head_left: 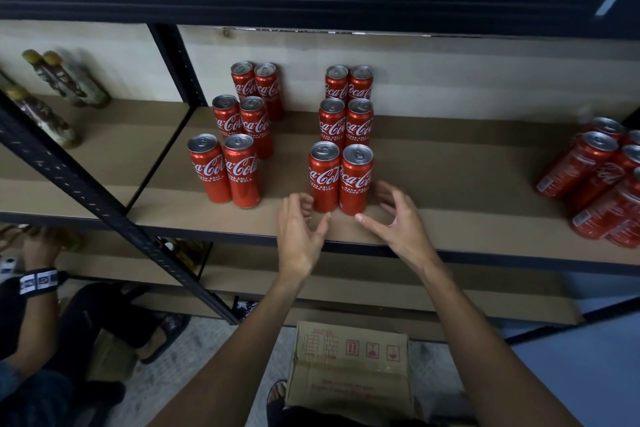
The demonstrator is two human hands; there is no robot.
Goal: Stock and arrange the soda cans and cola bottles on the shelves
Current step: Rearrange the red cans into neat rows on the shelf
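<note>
Front pair (339,180): two red cola cans, upright and touching side by side, at the head of a two-wide, three-deep block on the shelf (450,184), close to its front edge.
Left hand (300,236): fingers loosely curled and holding nothing; the fingertips lie just beside the base of the left can, and contact cannot be told.
Right hand (398,222): spread and empty, fingers just off the right can's side, thumb tip in front of its base.
Key relation: the pair stands between the two palms and slightly beyond them, long axes vertical. Each hand is nearest its own can, so neither arm needs to cross.
Likely step: squaring the pair to the row behind, or letting go of it. This is a judgement only.
Other stock: a matching block (242,173) to the left, set well apart, and loose cans (588,170) crowded at the far right.
Risk: slim, tall cans near the edge — an uneven push could tip one forward.
Below: a cardboard box (349,367) on the floor.
</note>
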